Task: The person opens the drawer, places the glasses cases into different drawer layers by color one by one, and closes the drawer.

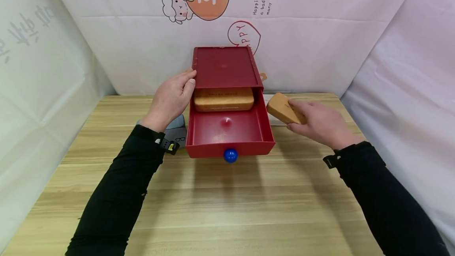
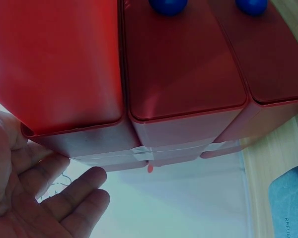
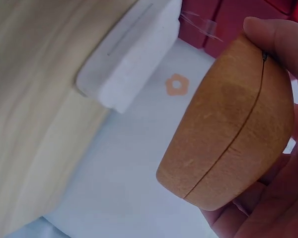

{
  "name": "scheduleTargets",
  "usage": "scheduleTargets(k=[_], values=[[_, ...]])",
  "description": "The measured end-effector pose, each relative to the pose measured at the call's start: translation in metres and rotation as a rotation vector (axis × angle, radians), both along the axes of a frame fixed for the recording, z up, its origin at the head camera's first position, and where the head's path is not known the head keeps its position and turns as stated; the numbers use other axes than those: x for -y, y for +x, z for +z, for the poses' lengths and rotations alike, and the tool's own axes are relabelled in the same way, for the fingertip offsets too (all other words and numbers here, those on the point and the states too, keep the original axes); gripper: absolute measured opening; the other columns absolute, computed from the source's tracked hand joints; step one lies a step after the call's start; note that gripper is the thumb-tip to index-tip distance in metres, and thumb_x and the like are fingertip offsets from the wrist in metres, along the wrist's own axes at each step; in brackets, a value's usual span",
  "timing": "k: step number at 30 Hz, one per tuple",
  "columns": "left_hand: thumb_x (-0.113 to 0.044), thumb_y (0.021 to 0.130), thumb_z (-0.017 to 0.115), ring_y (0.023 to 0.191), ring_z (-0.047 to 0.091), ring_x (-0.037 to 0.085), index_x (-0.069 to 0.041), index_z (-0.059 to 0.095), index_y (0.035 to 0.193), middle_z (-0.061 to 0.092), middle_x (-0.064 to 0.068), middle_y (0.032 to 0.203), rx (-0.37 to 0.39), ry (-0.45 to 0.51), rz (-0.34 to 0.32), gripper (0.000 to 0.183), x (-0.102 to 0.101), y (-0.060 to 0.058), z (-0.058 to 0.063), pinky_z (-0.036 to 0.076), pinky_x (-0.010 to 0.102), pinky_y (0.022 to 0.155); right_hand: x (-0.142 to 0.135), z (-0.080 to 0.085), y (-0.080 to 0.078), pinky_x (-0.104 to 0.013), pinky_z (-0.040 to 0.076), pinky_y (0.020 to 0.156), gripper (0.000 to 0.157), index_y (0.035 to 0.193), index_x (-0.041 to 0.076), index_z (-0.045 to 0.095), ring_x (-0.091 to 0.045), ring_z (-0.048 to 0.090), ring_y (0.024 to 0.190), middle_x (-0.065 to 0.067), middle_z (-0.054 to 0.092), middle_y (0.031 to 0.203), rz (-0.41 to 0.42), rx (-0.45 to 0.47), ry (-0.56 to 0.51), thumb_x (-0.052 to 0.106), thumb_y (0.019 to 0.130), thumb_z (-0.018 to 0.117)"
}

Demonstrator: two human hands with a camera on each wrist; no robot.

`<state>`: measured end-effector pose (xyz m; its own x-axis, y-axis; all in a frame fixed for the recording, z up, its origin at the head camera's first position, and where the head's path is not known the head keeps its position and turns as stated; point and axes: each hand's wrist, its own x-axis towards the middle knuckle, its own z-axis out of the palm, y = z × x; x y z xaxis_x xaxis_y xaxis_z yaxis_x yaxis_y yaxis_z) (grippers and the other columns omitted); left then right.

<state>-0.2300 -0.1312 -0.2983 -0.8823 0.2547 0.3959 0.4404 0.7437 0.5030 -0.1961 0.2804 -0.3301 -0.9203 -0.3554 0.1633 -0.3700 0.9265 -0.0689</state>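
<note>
A red drawer unit (image 1: 225, 66) has its top drawer (image 1: 231, 149) pulled out, a blue knob (image 1: 230, 155) on the front. Inside the drawer, toward the back, lies a tan glasses case (image 1: 224, 100). My left hand (image 1: 174, 96) rests against the unit's left upper side, its fingers extended in the left wrist view. To the right of the drawer, my right hand (image 1: 320, 121) grips a second tan glasses case (image 3: 228, 129) between thumb and fingers. That case is closed, with a seam along its side, and hangs above the table in the right wrist view.
Left of the unit, partly behind my left wrist, lie blue and grey glasses cases (image 1: 175, 134). A white case (image 3: 131, 54) lies on the wooden table (image 1: 227, 216) at the unit's right. A printed white cloth (image 1: 320, 50) rises behind.
</note>
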Motion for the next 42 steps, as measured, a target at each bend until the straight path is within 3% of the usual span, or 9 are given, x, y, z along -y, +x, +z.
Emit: scheduleTargets(k=[11, 16, 29, 38, 42], values=[[-0.044, 0.104, 0.029, 0.14, 0.034, 0.012, -0.012, 0.046, 0.147, 0.042, 0.003, 0.153, -0.008, -0.007, -0.006, 0.057, 0.0, 0.001, 0.0, 0.03, 0.036, 0.115, 0.0, 0.035, 0.001, -0.046, 0.048, 0.063, 0.075, 0.148, 0.02, 0.046, -0.027, 0.055, 0.085, -0.012, 0.065, 0.11, 0.021, -0.066, 0.016, 0.055, 0.084, 0.065], [-0.044, 0.104, 0.029, 0.14, 0.034, 0.013, -0.011, 0.046, 0.147, 0.042, 0.004, 0.153, -0.006, -0.007, -0.01, 0.057, 0.0, 0.001, 0.0, 0.03, 0.036, 0.116, 0.002, 0.048, 0.002, -0.042, 0.046, 0.059, 0.076, 0.149, 0.02, 0.045, -0.025, 0.054, 0.08, -0.012, 0.064, 0.103, 0.028, -0.067, 0.021, 0.056, 0.084, 0.064], [-0.044, 0.104, 0.03, 0.141, 0.033, 0.013, -0.012, 0.045, 0.148, 0.041, 0.004, 0.154, -0.004, -0.011, -0.012, 0.057, 0.0, 0.002, -0.001, 0.03, 0.037, 0.115, 0.01, 0.079, 0.008, -0.039, 0.043, 0.052, 0.081, 0.153, 0.021, 0.039, -0.027, 0.053, 0.08, -0.016, 0.063, 0.104, 0.034, -0.063, 0.031, 0.063, 0.086, 0.058], [-0.044, 0.104, 0.03, 0.141, 0.033, 0.013, -0.011, 0.045, 0.148, 0.041, 0.005, 0.154, 0.0, -0.006, -0.014, 0.057, 0.001, 0.002, 0.0, 0.03, 0.037, 0.116, 0.025, 0.098, 0.015, -0.041, 0.044, 0.06, 0.076, 0.151, 0.022, 0.043, -0.026, 0.053, 0.081, -0.013, 0.064, 0.105, 0.118, -0.147, 0.008, 0.056, 0.086, 0.063], [-0.045, 0.103, 0.029, 0.141, 0.033, 0.013, -0.012, 0.045, 0.148, 0.041, 0.005, 0.154, 0.002, -0.006, -0.015, 0.058, 0.001, 0.003, 0.0, 0.03, 0.037, 0.116, 0.036, 0.106, 0.019, -0.042, 0.046, 0.065, 0.074, 0.15, 0.025, 0.043, -0.026, 0.054, 0.086, -0.014, 0.063, 0.113, 0.137, -0.145, -0.013, 0.055, 0.086, 0.063]])
